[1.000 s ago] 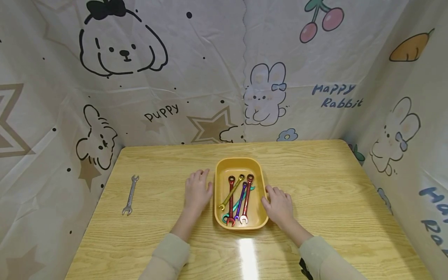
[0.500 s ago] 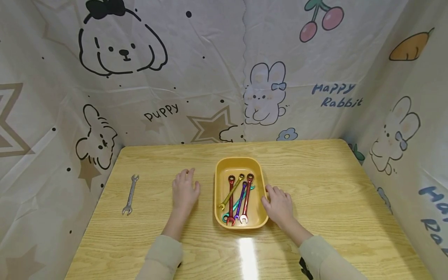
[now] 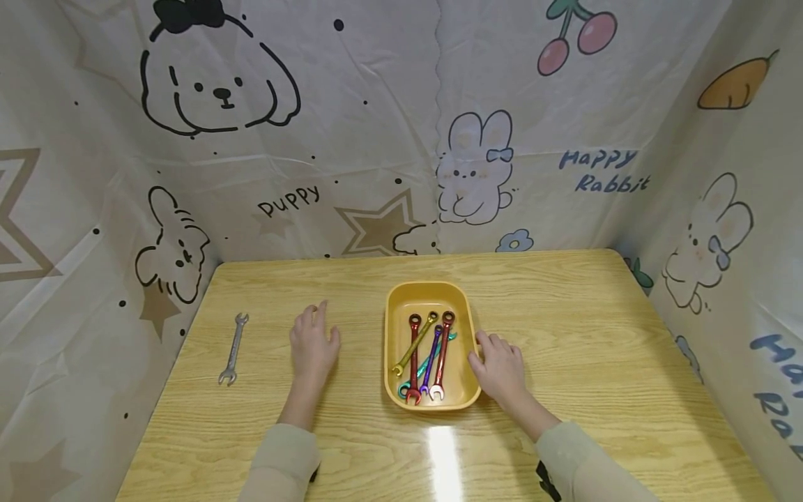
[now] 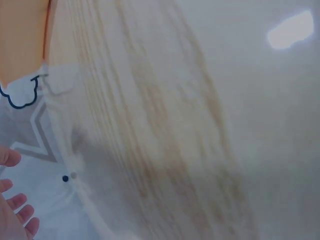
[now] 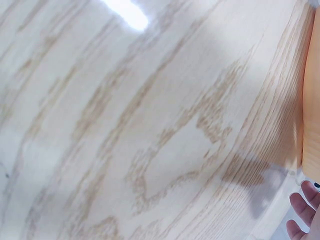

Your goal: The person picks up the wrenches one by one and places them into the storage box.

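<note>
A yellow tray point(image 3: 463, 380) stands mid-table in the head view, several colored wrenches lying in it. Among them are a gold wrench point(image 3: 413, 348), a purple wrench point(image 3: 431, 362) and a green wrench point(image 3: 452, 337), plus two red ones. My right hand point(image 3: 502, 368) is at the tray's right side, fingertips right by the rim, fingers loosely bent. My left hand point(image 3: 311, 351) hovers over the table left of the tray, fingers relaxed with nothing in them. Farther left lies a silver open-end wrench point(image 3: 234, 350). In the left wrist view, the left fingers point(image 4: 18, 201) appear at the lower left.
The wooden table point(image 3: 583, 328) extends on both sides of the tray. A cartoon-printed curtain point(image 3: 376, 104) encloses it at the back and both sides. Light glares off the table's near part.
My left hand has moved left, away from the tray toward the silver wrench. The right hand, the tray and the wrenches have stayed in place.
</note>
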`<state>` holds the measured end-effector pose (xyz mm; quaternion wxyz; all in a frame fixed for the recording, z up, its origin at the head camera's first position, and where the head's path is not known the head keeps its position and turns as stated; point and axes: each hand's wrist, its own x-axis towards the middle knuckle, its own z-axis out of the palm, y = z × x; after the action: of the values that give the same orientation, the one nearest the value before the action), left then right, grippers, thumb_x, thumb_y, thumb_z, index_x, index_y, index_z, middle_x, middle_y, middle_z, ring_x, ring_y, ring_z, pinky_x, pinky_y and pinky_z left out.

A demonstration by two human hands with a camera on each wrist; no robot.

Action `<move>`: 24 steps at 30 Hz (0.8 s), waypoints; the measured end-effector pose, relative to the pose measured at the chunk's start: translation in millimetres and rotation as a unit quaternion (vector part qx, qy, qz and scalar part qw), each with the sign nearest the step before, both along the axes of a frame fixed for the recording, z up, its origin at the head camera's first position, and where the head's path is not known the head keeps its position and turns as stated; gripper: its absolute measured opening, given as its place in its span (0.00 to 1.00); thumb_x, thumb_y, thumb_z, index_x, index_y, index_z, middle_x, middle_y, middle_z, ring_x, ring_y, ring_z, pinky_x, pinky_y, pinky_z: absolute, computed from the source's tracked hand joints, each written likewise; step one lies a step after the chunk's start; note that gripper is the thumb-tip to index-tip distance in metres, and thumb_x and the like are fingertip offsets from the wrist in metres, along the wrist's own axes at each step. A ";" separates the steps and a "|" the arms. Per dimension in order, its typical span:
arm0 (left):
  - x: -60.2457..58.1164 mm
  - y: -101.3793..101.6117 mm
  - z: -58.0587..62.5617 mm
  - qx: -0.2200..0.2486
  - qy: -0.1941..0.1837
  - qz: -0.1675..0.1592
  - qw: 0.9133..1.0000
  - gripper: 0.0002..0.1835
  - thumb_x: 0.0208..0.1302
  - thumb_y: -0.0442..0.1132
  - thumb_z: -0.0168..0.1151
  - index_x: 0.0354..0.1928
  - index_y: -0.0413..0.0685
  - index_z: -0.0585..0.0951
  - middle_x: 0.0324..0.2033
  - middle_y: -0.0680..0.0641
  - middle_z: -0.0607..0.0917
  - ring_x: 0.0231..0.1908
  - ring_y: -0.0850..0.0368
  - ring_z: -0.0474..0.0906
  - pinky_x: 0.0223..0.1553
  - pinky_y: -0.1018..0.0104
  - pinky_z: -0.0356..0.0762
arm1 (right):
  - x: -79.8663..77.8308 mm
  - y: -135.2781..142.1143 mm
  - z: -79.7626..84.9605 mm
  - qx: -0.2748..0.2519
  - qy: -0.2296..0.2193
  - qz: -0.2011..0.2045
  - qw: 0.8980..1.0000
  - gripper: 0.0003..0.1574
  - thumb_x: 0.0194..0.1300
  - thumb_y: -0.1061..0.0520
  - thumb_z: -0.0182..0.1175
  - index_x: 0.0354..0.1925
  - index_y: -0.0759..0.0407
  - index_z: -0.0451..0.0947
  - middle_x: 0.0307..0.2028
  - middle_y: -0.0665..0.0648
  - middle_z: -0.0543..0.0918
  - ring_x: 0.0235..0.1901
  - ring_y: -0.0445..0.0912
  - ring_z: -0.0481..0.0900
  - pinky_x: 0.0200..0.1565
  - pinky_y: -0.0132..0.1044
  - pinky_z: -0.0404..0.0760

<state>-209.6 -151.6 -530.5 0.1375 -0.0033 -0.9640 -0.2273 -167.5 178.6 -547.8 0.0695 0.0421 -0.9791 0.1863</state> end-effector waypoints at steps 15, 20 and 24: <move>2.6 -32.1 -15.1 0.006 -0.014 0.044 0.999 0.30 0.58 0.38 0.56 0.63 0.39 0.63 0.56 0.33 0.67 0.57 0.36 0.59 0.56 0.40 0.57 | -0.5 0.9 -0.7 0.003 -0.001 -0.002 1.000 0.21 0.62 0.49 0.50 0.51 0.56 0.70 0.42 0.59 0.78 0.44 0.55 0.74 0.49 0.55 0.66; -0.5 -44.0 -22.2 -0.005 -0.025 0.052 0.998 0.31 0.59 0.39 0.55 0.63 0.38 0.61 0.57 0.33 0.65 0.57 0.35 0.58 0.56 0.39 0.55 | -0.7 0.9 -0.9 0.003 0.005 0.000 1.000 0.20 0.62 0.49 0.51 0.50 0.56 0.71 0.42 0.59 0.78 0.44 0.56 0.74 0.48 0.55 0.67; -2.0 -54.2 -25.8 0.003 -0.036 0.063 0.997 0.31 0.60 0.40 0.54 0.64 0.38 0.60 0.58 0.33 0.63 0.59 0.34 0.55 0.57 0.38 0.51 | -1.0 0.9 -1.1 0.004 0.005 0.000 1.000 0.21 0.62 0.49 0.50 0.51 0.56 0.70 0.42 0.59 0.78 0.44 0.55 0.74 0.48 0.54 0.67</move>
<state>-211.6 -205.8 -556.2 0.1172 0.0658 -0.9659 -0.2214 -168.5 179.5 -548.9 0.0739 0.0432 -0.9795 0.1825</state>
